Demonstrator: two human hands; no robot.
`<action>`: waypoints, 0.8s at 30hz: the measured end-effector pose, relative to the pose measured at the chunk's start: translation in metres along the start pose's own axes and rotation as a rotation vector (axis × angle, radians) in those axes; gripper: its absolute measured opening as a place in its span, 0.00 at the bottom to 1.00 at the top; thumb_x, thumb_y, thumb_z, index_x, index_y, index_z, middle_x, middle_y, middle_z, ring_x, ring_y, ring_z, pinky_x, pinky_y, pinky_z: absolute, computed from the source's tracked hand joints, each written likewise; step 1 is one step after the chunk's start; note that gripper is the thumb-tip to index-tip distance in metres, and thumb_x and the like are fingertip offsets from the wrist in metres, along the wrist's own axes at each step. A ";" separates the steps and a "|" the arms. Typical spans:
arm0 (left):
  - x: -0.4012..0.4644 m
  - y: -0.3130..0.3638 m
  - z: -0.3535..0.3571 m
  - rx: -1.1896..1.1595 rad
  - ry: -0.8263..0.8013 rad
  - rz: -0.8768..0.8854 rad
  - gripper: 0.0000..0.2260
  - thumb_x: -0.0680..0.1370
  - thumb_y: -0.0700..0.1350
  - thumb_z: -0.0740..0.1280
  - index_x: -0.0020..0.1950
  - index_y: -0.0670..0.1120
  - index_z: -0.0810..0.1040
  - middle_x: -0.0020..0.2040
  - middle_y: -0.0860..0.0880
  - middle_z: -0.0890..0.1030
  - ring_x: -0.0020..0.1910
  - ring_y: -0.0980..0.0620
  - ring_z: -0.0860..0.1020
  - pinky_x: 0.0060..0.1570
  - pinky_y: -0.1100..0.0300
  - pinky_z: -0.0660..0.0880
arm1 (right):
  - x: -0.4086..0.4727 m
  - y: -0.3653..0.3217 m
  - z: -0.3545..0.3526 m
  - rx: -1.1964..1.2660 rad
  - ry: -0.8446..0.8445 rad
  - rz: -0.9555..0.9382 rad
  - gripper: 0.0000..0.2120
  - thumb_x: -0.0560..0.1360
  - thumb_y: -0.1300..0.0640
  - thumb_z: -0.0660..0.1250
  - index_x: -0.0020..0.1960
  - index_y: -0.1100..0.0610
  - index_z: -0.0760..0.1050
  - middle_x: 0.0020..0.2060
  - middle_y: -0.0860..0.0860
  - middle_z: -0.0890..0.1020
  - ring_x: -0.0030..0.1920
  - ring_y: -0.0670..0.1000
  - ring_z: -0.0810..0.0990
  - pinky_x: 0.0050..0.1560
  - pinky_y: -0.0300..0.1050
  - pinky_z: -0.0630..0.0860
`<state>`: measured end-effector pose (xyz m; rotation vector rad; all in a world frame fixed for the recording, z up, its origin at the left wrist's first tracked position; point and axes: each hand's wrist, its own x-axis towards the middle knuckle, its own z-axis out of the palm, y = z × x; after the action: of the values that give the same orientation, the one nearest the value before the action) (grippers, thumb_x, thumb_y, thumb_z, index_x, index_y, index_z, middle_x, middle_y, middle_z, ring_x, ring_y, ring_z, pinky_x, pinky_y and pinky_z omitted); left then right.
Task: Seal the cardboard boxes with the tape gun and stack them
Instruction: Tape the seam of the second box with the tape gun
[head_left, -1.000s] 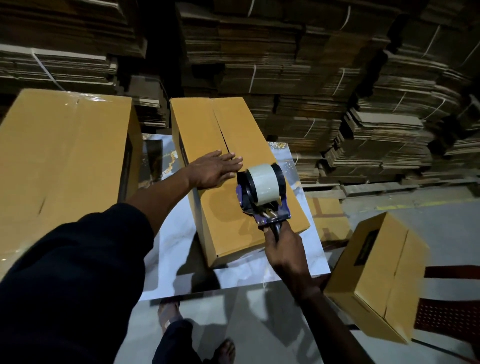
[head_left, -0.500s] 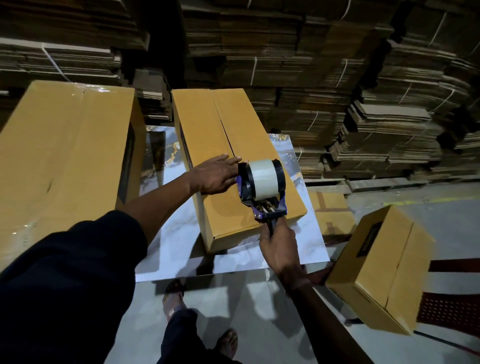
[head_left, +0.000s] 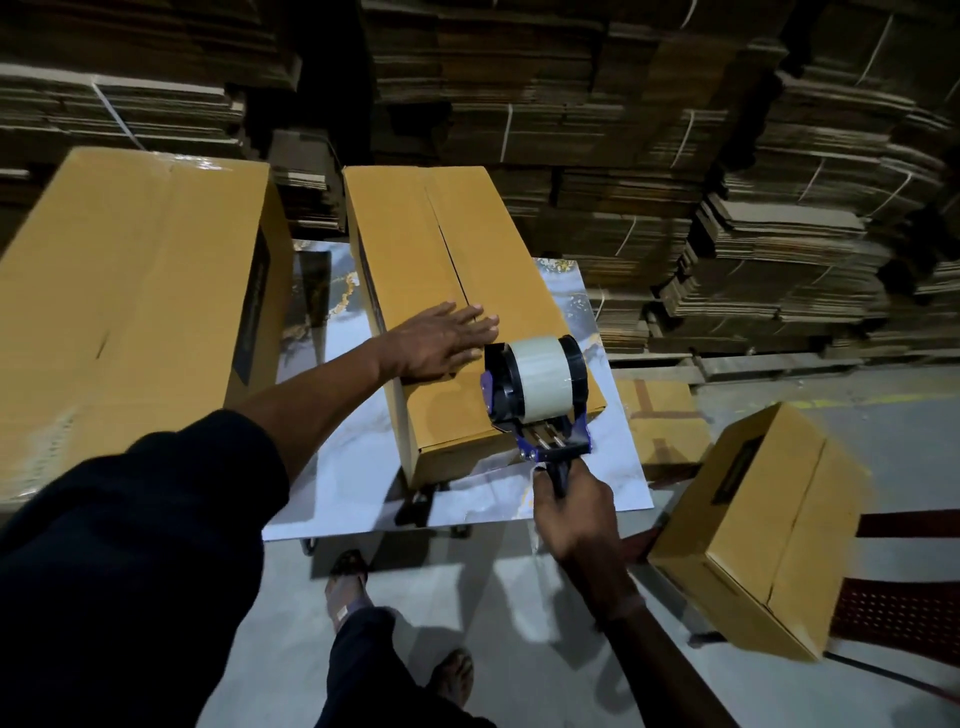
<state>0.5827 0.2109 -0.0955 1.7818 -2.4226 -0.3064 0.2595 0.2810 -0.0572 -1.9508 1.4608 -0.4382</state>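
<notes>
A long yellow cardboard box lies on the marble-patterned table, its two top flaps meeting in a centre seam. My left hand presses flat on the near part of the top, fingers straight across the seam. My right hand grips the handle of the blue tape gun, which carries a pale tape roll and sits at the box's near end edge. A larger box with shiny tape on top stands to the left.
Another yellow box rests tilted on a dark red plastic chair at the right. Bundles of flat cardboard are stacked high behind the table. My feet stand on the pale floor below the table edge.
The tape gun has slid down towards the box's near end. My left hand has flattened out on the box top.
</notes>
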 end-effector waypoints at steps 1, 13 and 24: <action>-0.003 0.008 0.003 -0.004 0.000 0.030 0.26 0.86 0.60 0.42 0.84 0.54 0.53 0.84 0.53 0.50 0.84 0.50 0.45 0.82 0.46 0.43 | 0.004 -0.001 -0.002 -0.008 -0.037 0.055 0.10 0.81 0.55 0.67 0.44 0.61 0.75 0.36 0.54 0.81 0.37 0.56 0.79 0.39 0.50 0.71; -0.013 0.032 0.015 -0.026 0.022 0.032 0.24 0.88 0.54 0.49 0.84 0.52 0.59 0.84 0.50 0.58 0.84 0.53 0.48 0.82 0.49 0.45 | -0.002 -0.011 -0.005 0.068 -0.081 0.121 0.15 0.80 0.60 0.66 0.36 0.55 0.67 0.33 0.49 0.73 0.34 0.45 0.71 0.39 0.49 0.61; -0.013 0.036 0.011 -0.004 -0.007 0.025 0.26 0.87 0.59 0.44 0.85 0.54 0.53 0.84 0.55 0.51 0.84 0.53 0.47 0.82 0.49 0.45 | -0.027 0.010 -0.012 0.068 -0.025 0.088 0.21 0.80 0.58 0.69 0.33 0.51 0.63 0.30 0.44 0.70 0.32 0.47 0.68 0.38 0.45 0.60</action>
<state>0.5507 0.2342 -0.0971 1.7506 -2.4447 -0.3154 0.2361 0.3015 -0.0523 -1.8253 1.4906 -0.4170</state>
